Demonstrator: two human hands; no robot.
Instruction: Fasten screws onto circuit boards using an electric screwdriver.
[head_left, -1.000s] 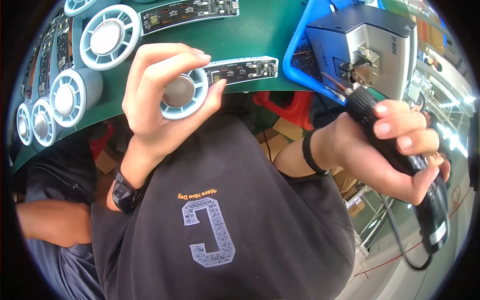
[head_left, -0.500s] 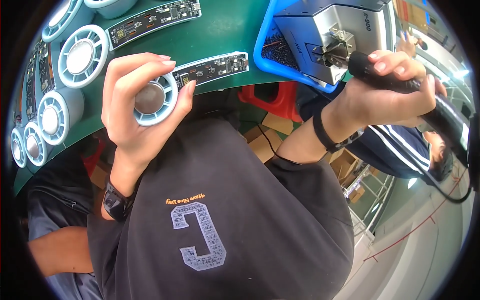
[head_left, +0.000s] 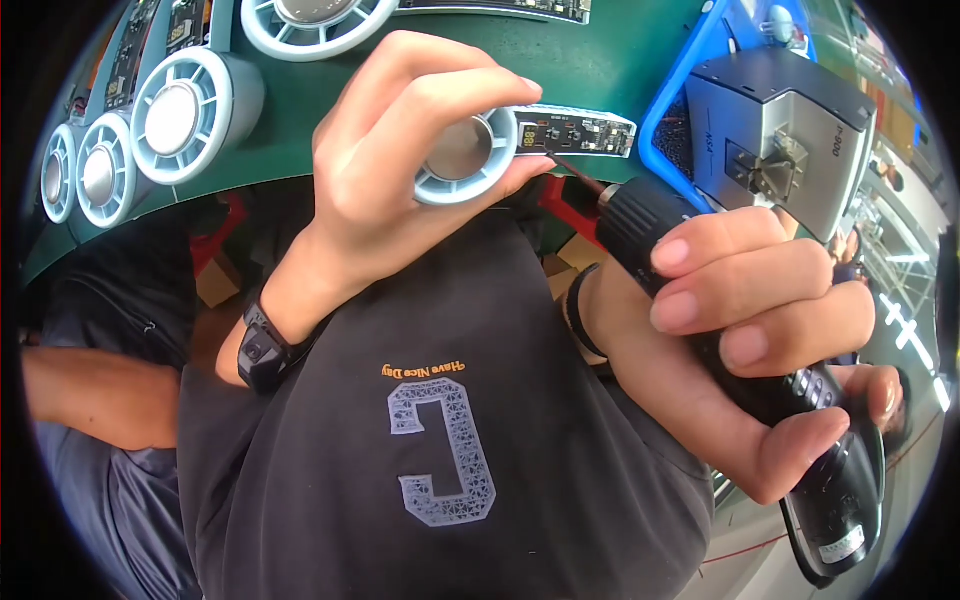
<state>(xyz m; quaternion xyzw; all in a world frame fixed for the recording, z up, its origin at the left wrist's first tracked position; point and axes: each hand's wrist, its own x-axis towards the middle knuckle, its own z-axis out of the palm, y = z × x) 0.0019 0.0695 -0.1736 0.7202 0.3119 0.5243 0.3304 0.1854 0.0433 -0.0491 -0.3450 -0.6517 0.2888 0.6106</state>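
My left hand (head_left: 375, 165) is closed around the round head of a light blue plastic housing (head_left: 508, 150), which has a spoked rim and a silver disc. From that head a curved handle extends to the right, with a black circuit board (head_left: 575, 135) lying in it. My right hand (head_left: 770, 290) grips a black electric screwdriver (head_left: 640, 225). Its thin bit points left at the board's near edge, close to my left thumb. Whether the tip touches the board, I cannot tell. Part of the housing's head is hidden behind my fingers.
Several similar housings (head_left: 185, 115) stand on the green table (head_left: 290, 130) at left and along the far side. A silver-and-black screw feeder (head_left: 770, 130) sits by a blue tray (head_left: 665, 150) of dark screws at right. A bare arm (head_left: 95, 400) shows at lower left.
The screwdriver has come away from the feeder, leftward and down to the board, with its bit now visible. My left hand and the housing appear farther right in the view, which has shifted.
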